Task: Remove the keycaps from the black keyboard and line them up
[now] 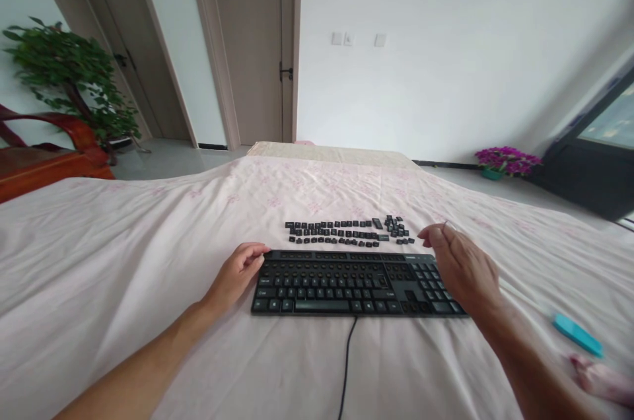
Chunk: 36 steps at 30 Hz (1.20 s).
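A black keyboard (327, 284) lies flat on the pink-white cloth, its cable (348, 360) running toward me. Its lower rows carry keycaps, while the upper rows and the arrow-key area show bare sockets. My left hand (242, 268) holds the keyboard's upper left corner, thumb and fingers bent around it. Above the right end of the keyboard is my right hand (460, 261), with a ring on one finger. Its fingers are pressed together, and anything between the tips is hidden. Just left of those fingertips are loose black keycaps (337, 233), laid out in rows behind the keyboard.
A turquoise flat object (578, 334) rests on the cloth (148, 314) at the right, near a pink item (601, 377). A wooden chair (59, 149) and a green plant (74, 76) stand at the left. Purple flowers (508, 161) stand by the far wall.
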Each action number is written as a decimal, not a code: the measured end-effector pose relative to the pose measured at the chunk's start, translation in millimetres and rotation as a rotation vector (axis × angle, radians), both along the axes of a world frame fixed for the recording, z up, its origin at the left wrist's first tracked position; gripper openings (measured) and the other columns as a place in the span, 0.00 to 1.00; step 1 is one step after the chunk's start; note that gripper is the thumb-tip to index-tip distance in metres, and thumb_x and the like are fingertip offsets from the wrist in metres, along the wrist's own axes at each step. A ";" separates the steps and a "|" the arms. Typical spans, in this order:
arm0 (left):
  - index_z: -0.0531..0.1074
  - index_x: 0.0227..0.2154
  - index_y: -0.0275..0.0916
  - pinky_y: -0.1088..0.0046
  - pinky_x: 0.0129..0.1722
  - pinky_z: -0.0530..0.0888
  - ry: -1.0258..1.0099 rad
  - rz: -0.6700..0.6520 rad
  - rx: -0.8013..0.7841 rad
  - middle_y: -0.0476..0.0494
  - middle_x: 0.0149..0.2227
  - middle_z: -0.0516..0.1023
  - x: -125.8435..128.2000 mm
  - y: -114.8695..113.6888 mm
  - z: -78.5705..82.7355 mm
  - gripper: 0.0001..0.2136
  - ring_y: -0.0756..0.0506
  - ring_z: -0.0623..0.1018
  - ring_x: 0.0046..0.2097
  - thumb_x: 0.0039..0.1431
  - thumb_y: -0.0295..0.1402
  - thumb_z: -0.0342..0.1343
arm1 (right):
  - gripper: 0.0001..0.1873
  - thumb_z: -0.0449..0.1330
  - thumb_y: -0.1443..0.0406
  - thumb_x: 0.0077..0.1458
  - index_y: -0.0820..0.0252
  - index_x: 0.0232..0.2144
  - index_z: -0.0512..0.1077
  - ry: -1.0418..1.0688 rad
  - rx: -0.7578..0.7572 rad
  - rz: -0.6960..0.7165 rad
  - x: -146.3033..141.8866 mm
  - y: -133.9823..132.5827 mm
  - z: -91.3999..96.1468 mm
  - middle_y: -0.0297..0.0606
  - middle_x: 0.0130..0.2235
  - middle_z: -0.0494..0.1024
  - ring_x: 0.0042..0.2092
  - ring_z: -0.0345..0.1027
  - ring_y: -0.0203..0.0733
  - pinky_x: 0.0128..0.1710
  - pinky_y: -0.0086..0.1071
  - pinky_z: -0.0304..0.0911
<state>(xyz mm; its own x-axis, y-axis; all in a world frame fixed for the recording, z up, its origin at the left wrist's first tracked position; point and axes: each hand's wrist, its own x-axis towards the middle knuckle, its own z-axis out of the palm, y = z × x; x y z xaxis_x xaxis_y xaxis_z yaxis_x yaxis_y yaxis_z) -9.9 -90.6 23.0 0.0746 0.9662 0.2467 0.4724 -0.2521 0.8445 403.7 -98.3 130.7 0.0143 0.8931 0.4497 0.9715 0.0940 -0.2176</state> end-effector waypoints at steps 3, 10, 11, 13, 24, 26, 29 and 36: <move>0.73 0.45 0.41 0.67 0.46 0.70 0.018 -0.065 -0.034 0.41 0.52 0.68 -3.5 -6.0 4.6 0.14 0.45 0.73 0.46 0.60 0.38 0.48 | 0.18 0.43 0.55 0.63 0.55 0.37 0.69 0.329 -0.091 0.128 -38.9 -2.2 2.6 0.34 0.30 0.74 0.29 0.65 0.38 0.31 0.32 0.57; 0.74 0.44 0.41 0.72 0.38 0.70 -0.022 -0.143 -0.023 0.42 0.51 0.66 -9.4 -14.7 7.0 0.13 0.50 0.70 0.35 0.59 0.37 0.52 | 0.14 0.56 0.55 0.57 0.58 0.41 0.64 0.988 -0.528 0.597 -133.4 -6.3 -17.5 0.31 0.28 0.67 0.26 0.61 0.32 0.26 0.27 0.60; 0.74 0.43 0.41 0.72 0.37 0.69 -0.025 -0.157 -0.018 0.42 0.50 0.67 -10.1 -14.8 7.3 0.12 0.51 0.70 0.34 0.59 0.36 0.52 | 0.14 0.57 0.56 0.56 0.58 0.41 0.64 1.028 -0.578 0.650 -144.9 -7.6 -19.7 0.31 0.29 0.67 0.27 0.62 0.32 0.27 0.27 0.61; 0.75 0.42 0.41 0.73 0.36 0.69 -0.034 -0.187 -0.013 0.43 0.46 0.68 -11.7 -14.5 8.2 0.12 0.51 0.69 0.34 0.59 0.35 0.52 | 0.14 0.57 0.56 0.57 0.58 0.40 0.64 1.084 -0.622 0.717 -165.2 -9.0 -24.9 0.32 0.29 0.67 0.28 0.63 0.32 0.28 0.28 0.62; 0.75 0.42 0.39 0.72 0.39 0.68 -0.045 -0.229 -0.052 0.44 0.38 0.70 -18.5 -11.1 6.0 0.12 0.48 0.70 0.38 0.59 0.38 0.52 | 0.10 0.55 0.57 0.59 0.57 0.38 0.66 1.037 -0.561 0.832 -216.8 -0.6 -58.5 0.32 0.29 0.68 0.29 0.63 0.34 0.31 0.30 0.63; 0.75 0.42 0.39 0.73 0.37 0.68 -0.031 -0.238 -0.041 0.45 0.37 0.69 -18.3 -11.8 8.3 0.13 0.49 0.70 0.36 0.59 0.38 0.53 | 0.08 0.54 0.59 0.59 0.57 0.37 0.66 0.961 -0.562 0.840 -220.8 -0.6 -59.5 0.31 0.27 0.67 0.29 0.63 0.34 0.31 0.29 0.62; 0.74 0.41 0.39 0.74 0.34 0.67 -0.007 -0.271 -0.018 0.46 0.36 0.68 -17.9 -13.4 13.6 0.12 0.51 0.68 0.33 0.57 0.37 0.54 | 0.06 0.53 0.62 0.60 0.57 0.37 0.65 0.849 -0.559 0.839 -225.8 0.0 -56.8 0.30 0.26 0.67 0.28 0.62 0.34 0.29 0.28 0.60; 0.71 0.38 0.38 0.78 0.29 0.66 0.087 -0.372 0.011 0.48 0.35 0.65 -20.0 -13.3 15.5 0.11 0.51 0.67 0.33 0.51 0.35 0.59 | 0.05 0.49 0.67 0.61 0.59 0.34 0.65 0.524 -0.455 0.925 -241.1 2.1 -34.0 0.34 0.32 0.72 0.35 0.66 0.37 0.38 0.30 0.60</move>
